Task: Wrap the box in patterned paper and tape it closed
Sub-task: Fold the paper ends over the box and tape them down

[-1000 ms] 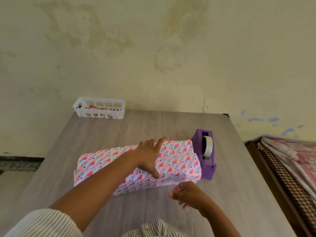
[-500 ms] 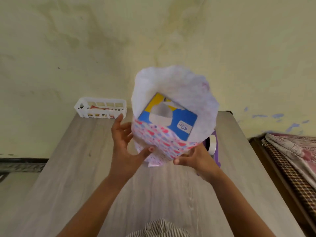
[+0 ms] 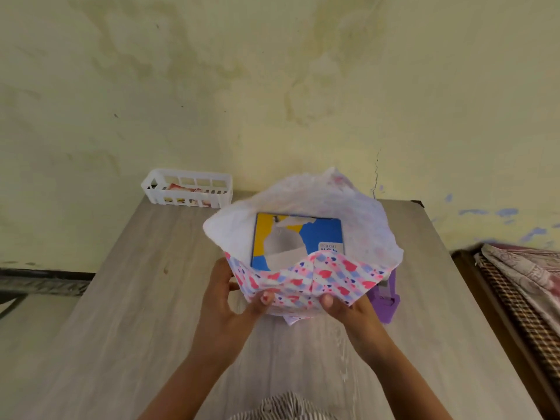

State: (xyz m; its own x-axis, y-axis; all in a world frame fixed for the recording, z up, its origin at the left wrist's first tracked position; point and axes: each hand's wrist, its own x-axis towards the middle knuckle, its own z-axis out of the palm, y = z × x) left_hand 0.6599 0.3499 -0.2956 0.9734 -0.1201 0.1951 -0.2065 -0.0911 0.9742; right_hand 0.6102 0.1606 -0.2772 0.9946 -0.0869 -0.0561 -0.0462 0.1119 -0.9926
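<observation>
The box (image 3: 303,237) stands on end on the table, its blue and yellow end face showing inside an open tube of heart-patterned paper (image 3: 321,277). The paper's white inner side flares up behind and around the box end. My left hand (image 3: 230,301) holds the parcel's left side, thumb pressed on the near paper flap. My right hand (image 3: 345,304) pinches the near flap's lower right edge. A purple tape dispenser (image 3: 385,301) sits just right of the parcel, mostly hidden behind paper and hand.
A white slotted basket (image 3: 188,190) with packets stands at the table's (image 3: 136,313) far left corner by the wall. A bed with patterned cloth (image 3: 524,274) lies off the table's right edge.
The parcel went from lying flat to standing on end with its open end facing me. Since half a second ago both hands have shifted onto the near flap and it now covers the box end's lower edge.
</observation>
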